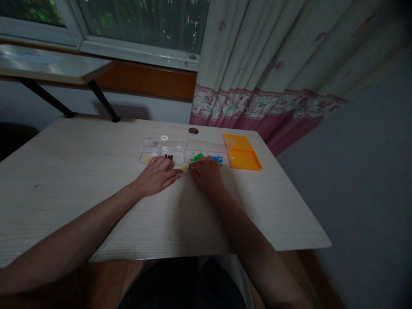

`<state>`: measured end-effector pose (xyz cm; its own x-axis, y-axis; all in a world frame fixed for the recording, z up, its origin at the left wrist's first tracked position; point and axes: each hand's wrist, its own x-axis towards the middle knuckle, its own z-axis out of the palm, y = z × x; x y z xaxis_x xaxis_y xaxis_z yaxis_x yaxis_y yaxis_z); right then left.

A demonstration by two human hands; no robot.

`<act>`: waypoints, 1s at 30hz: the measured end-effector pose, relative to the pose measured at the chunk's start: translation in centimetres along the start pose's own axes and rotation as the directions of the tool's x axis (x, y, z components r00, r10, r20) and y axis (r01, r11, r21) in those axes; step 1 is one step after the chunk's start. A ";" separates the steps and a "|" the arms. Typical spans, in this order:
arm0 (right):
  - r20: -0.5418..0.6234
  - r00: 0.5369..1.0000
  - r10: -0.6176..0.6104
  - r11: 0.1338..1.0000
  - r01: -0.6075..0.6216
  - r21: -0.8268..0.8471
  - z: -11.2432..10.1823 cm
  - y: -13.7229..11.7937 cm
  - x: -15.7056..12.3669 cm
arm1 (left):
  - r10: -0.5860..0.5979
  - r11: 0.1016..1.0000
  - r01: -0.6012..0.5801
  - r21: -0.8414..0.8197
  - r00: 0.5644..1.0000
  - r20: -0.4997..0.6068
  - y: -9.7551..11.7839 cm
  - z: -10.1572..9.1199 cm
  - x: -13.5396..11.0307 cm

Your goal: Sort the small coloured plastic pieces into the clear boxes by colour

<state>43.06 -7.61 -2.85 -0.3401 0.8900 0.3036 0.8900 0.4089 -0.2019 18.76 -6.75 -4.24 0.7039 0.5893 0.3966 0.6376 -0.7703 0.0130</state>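
Just in front of a row of clear plastic boxes, my two hands meet over the table. My left hand [157, 176] is closed, its thumb and finger pinching a small yellow piece [184, 167]. Fingers bent, my right hand [208, 175] holds what looks like a tiny blue piece [190, 166] against the yellow one's right end. How the two fit together is too small to tell. Behind my hands lie yellow pieces [147, 158], dark brown pieces [169, 157], green pieces [197, 157] and blue pieces [218, 160], each colour in its own compartment; my hands partly cover the boxes.
An orange tray [246, 154] lies right of the clear boxes [176, 157], whose transparent lids stand open behind. A round cable hole [193, 130] is near the table's back edge. At the back left, a raised shelf [54, 66] rests on black legs; a curtain [257, 77] hangs behind.
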 end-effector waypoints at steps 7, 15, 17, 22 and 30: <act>0.015 1.000 0.005 1.000 -0.005 -0.004 0.1 -0.1 0.2 | -0.015 1.000 0.015 -0.009 1.000 0.006 0.0 0.1 0.0; 0.004 1.000 -0.011 1.000 0.011 -0.007 0.3 0.1 0.2 | -0.030 0.999 0.030 -0.025 1.000 0.004 0.0 0.0 0.1; -0.009 1.000 -0.014 1.000 0.014 0.001 0.4 0.2 0.2 | -0.034 0.999 0.034 -0.019 0.999 0.002 0.0 0.0 0.1; -0.008 1.000 -0.013 1.000 0.013 0.019 0.5 0.2 0.2 | -0.024 0.999 0.024 -0.032 1.000 0.011 -0.1 0.0 0.1; -0.001 1.000 -0.018 0.999 0.018 0.033 0.2 0.3 0.2 | -0.036 0.999 0.036 0.000 0.999 0.016 0.0 -0.4 0.1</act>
<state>43.18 -7.26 -3.04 -0.3560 0.8822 0.3081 0.8731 0.4315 -0.2267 18.77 -6.79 -3.83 0.6854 0.6203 0.3814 0.6624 -0.7486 0.0272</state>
